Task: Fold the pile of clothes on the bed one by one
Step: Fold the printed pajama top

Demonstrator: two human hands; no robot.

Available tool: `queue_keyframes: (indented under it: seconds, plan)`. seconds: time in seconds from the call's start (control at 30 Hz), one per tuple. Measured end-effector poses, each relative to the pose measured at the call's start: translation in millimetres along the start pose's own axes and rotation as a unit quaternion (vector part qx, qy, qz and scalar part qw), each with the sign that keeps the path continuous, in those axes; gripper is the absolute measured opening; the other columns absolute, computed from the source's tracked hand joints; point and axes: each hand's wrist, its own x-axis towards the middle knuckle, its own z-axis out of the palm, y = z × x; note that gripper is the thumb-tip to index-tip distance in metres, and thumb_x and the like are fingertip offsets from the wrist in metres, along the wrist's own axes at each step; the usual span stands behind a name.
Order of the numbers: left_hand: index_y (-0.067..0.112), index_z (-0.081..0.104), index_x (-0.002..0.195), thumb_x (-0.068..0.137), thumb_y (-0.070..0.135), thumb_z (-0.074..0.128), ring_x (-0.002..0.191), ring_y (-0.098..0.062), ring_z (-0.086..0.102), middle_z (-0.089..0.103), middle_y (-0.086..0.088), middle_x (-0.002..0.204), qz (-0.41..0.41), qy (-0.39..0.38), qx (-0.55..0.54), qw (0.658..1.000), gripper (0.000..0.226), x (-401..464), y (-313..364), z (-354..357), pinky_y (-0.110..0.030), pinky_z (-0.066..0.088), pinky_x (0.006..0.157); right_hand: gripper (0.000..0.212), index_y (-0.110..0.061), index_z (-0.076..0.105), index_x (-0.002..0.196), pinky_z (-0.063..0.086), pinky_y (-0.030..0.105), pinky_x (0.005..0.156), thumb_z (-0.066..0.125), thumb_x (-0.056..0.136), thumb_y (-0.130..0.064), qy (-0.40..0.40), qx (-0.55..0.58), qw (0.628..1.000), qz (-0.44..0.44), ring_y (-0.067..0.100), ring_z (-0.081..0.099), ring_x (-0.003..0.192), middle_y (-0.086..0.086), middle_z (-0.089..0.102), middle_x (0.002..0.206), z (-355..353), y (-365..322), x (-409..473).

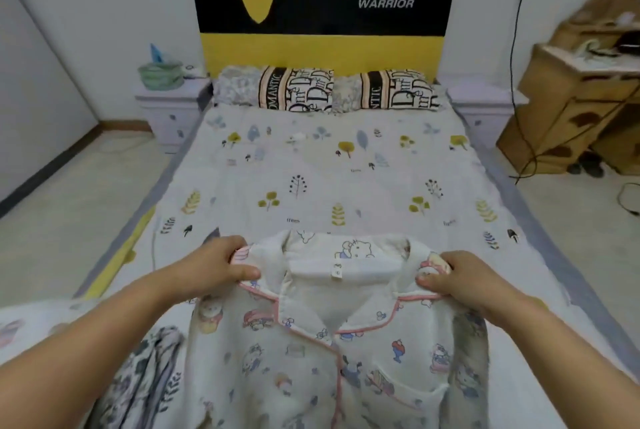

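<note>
Grey leaf-print garment [152, 369] heaped near left on bed [311, 179], pillows [325, 89] far, left hand [221, 264] and right hand [453, 276] pinching cartoon pyjama top [329, 342] shoulders

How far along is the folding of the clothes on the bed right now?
Early, by the look of it. No folded garment shows anywhere on the bed. In hand: the left hand and right hand each pinch a shoulder of the cartoon-print pajama top, held up unfolded. Left: folding that top, then the leaf-print garment lying crumpled at lower left.
</note>
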Motion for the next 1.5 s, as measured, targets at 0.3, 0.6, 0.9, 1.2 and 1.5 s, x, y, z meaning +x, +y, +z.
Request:
queue_keyframes:
  seconds: [0.3,0.6,0.9,1.2,1.5]
  plan:
    - [0.016,0.046,0.057,0.073,0.025,0.077,0.056,-0.008,0.043,0.047,0.004,0.056,-0.057,0.084,0.061,0.993,0.037,115,-50,52,-0.022,0.026,0.049,0.014,-0.018,0.049,0.080,0.031,0.021,0.054,0.060,0.088,-0.018,0.044,-0.073,0.996,-0.011,0.012,0.047,0.071,-0.005,0.052,0.076,52,45,124]
    - [0.015,0.038,0.059,0.075,0.033,0.073,0.063,-0.022,0.044,0.044,-0.001,0.058,-0.069,0.156,0.126,0.977,0.043,242,-90,101,-0.029,0.024,0.048,0.023,-0.008,0.051,0.103,0.033,0.032,0.066,0.058,0.091,-0.026,0.127,-0.154,0.980,-0.017,0.026,0.046,0.081,0.009,0.054,0.087,92,76,257]
    - [0.015,0.046,0.071,0.083,0.042,0.062,0.062,-0.015,0.040,0.043,-0.005,0.069,-0.239,-0.038,-0.032,0.970,0.033,274,-163,164,-0.026,0.031,0.056,0.048,-0.009,0.041,0.116,0.044,0.041,0.081,0.048,0.090,-0.050,0.082,-0.176,0.970,0.146,0.035,0.054,0.100,0.015,0.056,0.112,167,167,315]
    - [0.001,0.060,0.101,0.086,-0.001,0.050,0.090,-0.034,0.054,0.060,-0.023,0.106,-0.198,0.087,0.194,0.957,0.019,300,-194,136,-0.034,0.042,0.071,0.018,-0.002,0.054,0.095,0.035,0.036,0.067,0.042,0.095,-0.016,0.180,-0.323,0.929,0.028,0.043,0.057,0.090,0.032,0.058,0.096,139,183,329]
    - [0.002,0.036,0.138,0.089,0.024,0.048,0.136,-0.042,0.023,0.023,-0.028,0.148,-0.006,0.242,0.247,0.938,0.055,283,-157,213,-0.056,0.020,0.108,0.070,-0.013,0.013,0.149,0.011,0.053,0.111,0.044,0.094,-0.043,0.215,-0.270,0.939,-0.007,0.032,0.009,0.142,0.020,0.012,0.153,180,138,307]
